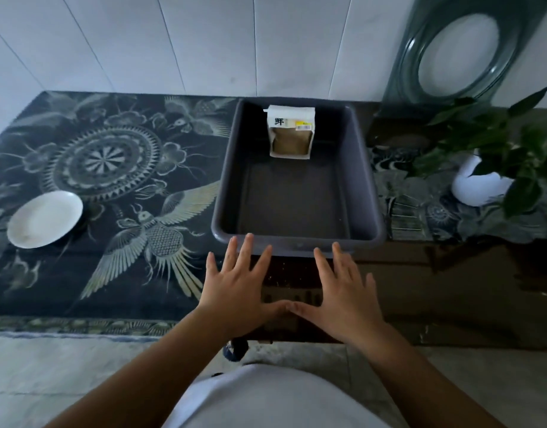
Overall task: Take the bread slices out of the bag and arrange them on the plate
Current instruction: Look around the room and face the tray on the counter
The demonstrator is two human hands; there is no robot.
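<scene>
standing over the dark patterned table, both hands are spread flat and empty, the left hand [235, 282] and right hand [343, 291] with thumbs touching, just short of the near rim of the grey plastic tub [368, 168]; the white paper bread bag [291, 132] with its clear window stands upright at the tub's far end, apparently unopened; the round white plate [45, 219] lies well apart on the left; i'd lift the bag out by its sides before opening it, without squeezing the slices.
</scene>
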